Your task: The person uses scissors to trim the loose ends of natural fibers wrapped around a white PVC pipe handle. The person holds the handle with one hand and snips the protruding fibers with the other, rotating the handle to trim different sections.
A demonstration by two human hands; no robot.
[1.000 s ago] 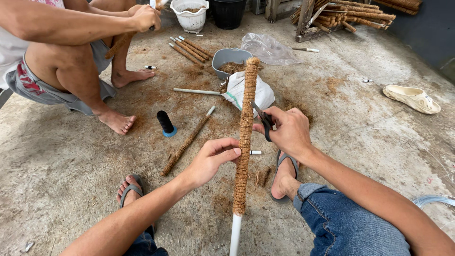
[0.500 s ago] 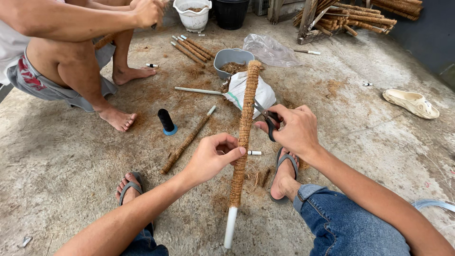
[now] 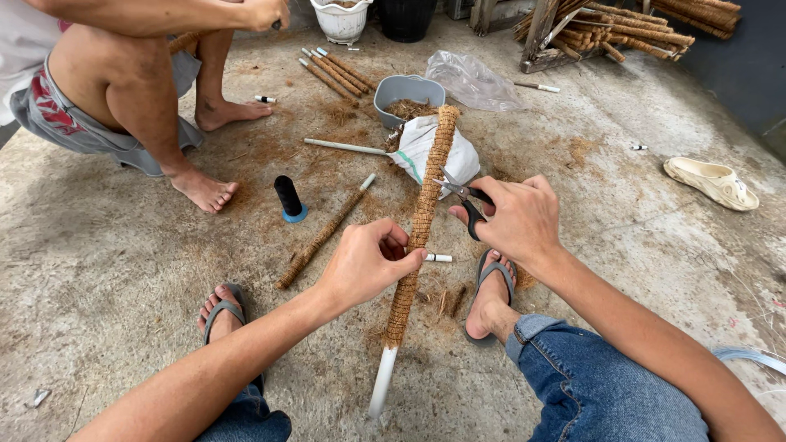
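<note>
My left hand (image 3: 366,260) grips a long pole wrapped in brown coir fibre (image 3: 426,205). The pole stands tilted, with its bare white pipe end (image 3: 382,382) low near my knees. My right hand (image 3: 517,216) holds black-handled scissors (image 3: 463,199), whose blades point at the pole's upper part. A small white piece (image 3: 438,258) lies on the concrete just right of my left hand.
A black thread spool (image 3: 289,199) and a finished coir stick (image 3: 324,232) lie to the left. A grey tub (image 3: 407,92) and white bag (image 3: 426,149) of fibre sit beyond the pole. Another person (image 3: 115,82) squats at upper left. A pale shoe (image 3: 711,182) lies right.
The pole has tilted a little further, its white end shifting left and toward me. My hands keep their grips on pole and scissors.
</note>
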